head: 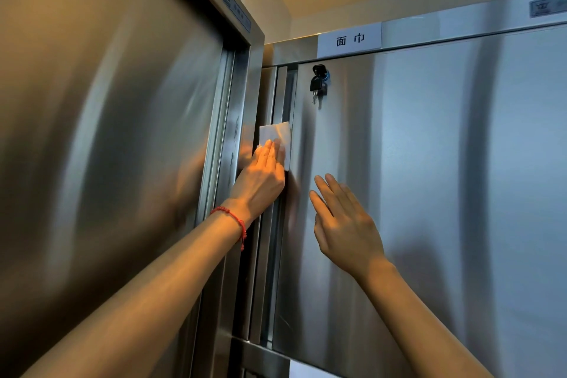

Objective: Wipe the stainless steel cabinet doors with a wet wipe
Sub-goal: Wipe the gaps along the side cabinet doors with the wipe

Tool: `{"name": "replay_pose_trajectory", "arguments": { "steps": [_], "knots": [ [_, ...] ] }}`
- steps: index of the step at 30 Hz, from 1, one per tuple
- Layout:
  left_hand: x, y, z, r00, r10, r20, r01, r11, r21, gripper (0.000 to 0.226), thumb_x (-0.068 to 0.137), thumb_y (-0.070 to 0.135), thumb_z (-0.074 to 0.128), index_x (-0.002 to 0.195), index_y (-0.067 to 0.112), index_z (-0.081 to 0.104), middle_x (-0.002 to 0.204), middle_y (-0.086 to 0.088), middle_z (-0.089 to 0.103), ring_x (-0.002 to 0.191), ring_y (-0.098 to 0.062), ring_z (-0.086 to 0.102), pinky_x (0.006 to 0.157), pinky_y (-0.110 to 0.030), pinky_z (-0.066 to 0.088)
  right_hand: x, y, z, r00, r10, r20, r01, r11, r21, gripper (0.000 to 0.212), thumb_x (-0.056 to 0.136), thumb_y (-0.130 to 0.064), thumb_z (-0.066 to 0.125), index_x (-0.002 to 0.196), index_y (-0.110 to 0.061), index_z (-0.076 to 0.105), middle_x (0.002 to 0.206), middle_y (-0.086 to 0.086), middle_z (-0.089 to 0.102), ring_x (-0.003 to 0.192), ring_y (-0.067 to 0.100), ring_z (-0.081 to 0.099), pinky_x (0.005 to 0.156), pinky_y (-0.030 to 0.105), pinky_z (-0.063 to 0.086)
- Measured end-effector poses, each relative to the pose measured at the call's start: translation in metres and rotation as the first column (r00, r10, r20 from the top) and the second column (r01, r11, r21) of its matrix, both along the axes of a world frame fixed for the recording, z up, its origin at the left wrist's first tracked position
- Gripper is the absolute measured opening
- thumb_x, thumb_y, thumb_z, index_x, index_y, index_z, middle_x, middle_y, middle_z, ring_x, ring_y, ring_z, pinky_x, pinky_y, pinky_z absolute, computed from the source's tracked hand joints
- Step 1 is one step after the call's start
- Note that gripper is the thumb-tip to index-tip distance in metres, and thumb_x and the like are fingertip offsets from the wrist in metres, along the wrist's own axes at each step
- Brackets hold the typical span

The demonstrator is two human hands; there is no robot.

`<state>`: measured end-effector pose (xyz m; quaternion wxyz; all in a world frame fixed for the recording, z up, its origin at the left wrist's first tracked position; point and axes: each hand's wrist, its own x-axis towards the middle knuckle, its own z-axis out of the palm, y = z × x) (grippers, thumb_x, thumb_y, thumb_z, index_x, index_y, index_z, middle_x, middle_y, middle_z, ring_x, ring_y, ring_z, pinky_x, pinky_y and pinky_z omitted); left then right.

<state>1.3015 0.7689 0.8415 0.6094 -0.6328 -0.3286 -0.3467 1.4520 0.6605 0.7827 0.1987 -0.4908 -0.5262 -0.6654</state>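
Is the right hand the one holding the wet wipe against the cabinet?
No, the left hand presses the wet wipe to the door edge; the right hand is open and holds nothing.

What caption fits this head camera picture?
Left hand presses a white wet wipe on the steel cabinet door's edge; right hand open.
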Motion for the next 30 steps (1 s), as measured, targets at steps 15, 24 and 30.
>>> {"name": "replay_pose_trajectory", "arguments": {
  "steps": [15,24,30],
  "knots": [
    [-0.002,0.008,-0.001,0.999,-0.042,-0.024,0.043,0.998,0.036,0.040,0.088,0.022,0.060,0.125,0.008,0.061,0.131,-0.016,0.054,0.123,-0.024,0.053,0.103,-0.034,0.040,-0.001,0.000,0.000,1.000,0.005,-0.015,-0.005,1.000,-0.020,0.045,0.080,-0.022,0.057,0.120,-0.002,0.064,0.132,0.018,0.056,0.127,0.035,0.049,0.107,0.046,0.030],
    [0.003,0.006,0.007,0.999,0.041,0.002,-0.041,0.992,0.117,0.046,0.100,0.008,0.024,0.143,-0.006,0.029,0.147,-0.027,0.028,0.138,-0.033,0.028,0.113,-0.040,0.021,0.001,0.000,0.000,1.000,0.009,-0.025,-0.010,1.000,-0.029,0.045,0.080,-0.022,0.057,0.121,-0.003,0.064,0.132,0.018,0.056,0.127,0.035,0.049,0.107,0.046,0.030],
    [-0.001,0.002,0.005,0.998,0.055,0.014,-0.056,0.994,0.094,0.046,0.100,0.011,0.029,0.143,-0.005,0.027,0.147,-0.026,0.028,0.137,-0.032,0.031,0.113,-0.040,0.025,0.000,0.001,0.000,1.000,-0.002,-0.017,0.001,1.000,-0.026,0.045,0.080,-0.023,0.058,0.120,-0.003,0.064,0.132,0.018,0.056,0.127,0.034,0.049,0.107,0.047,0.028]
  ]
}}
